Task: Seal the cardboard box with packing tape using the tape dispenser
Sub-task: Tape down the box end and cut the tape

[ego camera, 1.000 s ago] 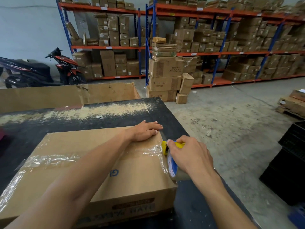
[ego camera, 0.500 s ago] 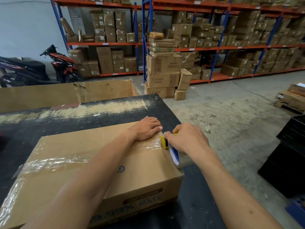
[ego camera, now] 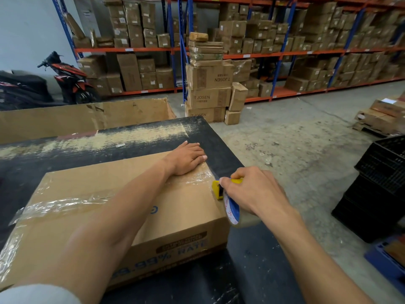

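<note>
A brown cardboard box (ego camera: 179, 216) lies on a black worktable (ego camera: 252, 260). A strip of clear packing tape (ego camera: 65, 201) runs along its top seam from the left side to the right edge. My left hand (ego camera: 186, 159) rests flat on the box's far right corner, pressing the top down. My right hand (ego camera: 252, 189) grips a yellow tape dispenser (ego camera: 218, 189) with a roll of clear tape (ego camera: 234, 212), held against the box's right edge where the tape ends.
A large open cardboard carton (ego camera: 87, 117) stands behind the table. Stacked boxes (ego camera: 208, 88) and blue-orange shelving (ego camera: 285, 55) fill the back. A motorbike (ego camera: 68, 80) is parked at the left. Black crates (ego camera: 379, 189) stand on the concrete floor at the right.
My right hand with the dispenser rose from lower on the box's right side to its top right edge, then eased slightly back. My left hand stayed pressed on the corner.
</note>
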A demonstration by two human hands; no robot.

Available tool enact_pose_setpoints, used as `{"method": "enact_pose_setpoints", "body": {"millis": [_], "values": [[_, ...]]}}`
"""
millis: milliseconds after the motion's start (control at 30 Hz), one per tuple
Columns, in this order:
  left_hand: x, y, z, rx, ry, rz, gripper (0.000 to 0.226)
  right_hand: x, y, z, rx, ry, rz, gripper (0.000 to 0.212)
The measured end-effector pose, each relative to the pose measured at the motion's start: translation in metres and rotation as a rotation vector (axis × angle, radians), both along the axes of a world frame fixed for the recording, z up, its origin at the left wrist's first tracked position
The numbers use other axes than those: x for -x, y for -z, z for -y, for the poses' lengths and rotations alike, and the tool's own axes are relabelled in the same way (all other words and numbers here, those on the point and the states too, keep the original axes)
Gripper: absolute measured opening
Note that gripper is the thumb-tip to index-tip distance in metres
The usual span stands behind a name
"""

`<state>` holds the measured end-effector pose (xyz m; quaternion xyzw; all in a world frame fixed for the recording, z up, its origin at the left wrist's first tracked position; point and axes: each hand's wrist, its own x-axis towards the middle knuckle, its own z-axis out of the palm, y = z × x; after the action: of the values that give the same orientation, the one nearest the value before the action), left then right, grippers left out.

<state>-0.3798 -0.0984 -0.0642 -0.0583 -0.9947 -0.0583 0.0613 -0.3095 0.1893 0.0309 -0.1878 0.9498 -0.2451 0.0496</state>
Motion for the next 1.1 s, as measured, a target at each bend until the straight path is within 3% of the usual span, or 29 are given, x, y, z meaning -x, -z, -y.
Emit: {"method": "enact_pose_setpoints", "body": {"millis": [67, 133, 267, 400, 1100], "values": [[-0.009, -0.005, -0.008, 0.091, 0.059, -0.083, 0.045, -0.003, 0.0, 0.001, -0.003, -0.004, -0.019, 0.036], [-0.021, -0.012, -0.02, -0.01, 0.178, -0.134, 0.041, -0.001, -0.001, 0.002, -0.012, -0.008, -0.021, 0.037], [-0.043, -0.011, -0.039, -0.159, 0.273, 0.031, 0.038, 0.001, -0.001, 0.003, -0.018, -0.005, -0.001, 0.039], [-0.044, 0.001, -0.041, -0.193, 0.343, 0.008, 0.037, 0.001, -0.002, 0.004, -0.035, -0.003, -0.008, 0.038], [-0.04, -0.004, -0.036, -0.196, 0.258, 0.084, 0.046, -0.038, 0.015, -0.023, 0.047, 0.069, -0.004, 0.035]]}}
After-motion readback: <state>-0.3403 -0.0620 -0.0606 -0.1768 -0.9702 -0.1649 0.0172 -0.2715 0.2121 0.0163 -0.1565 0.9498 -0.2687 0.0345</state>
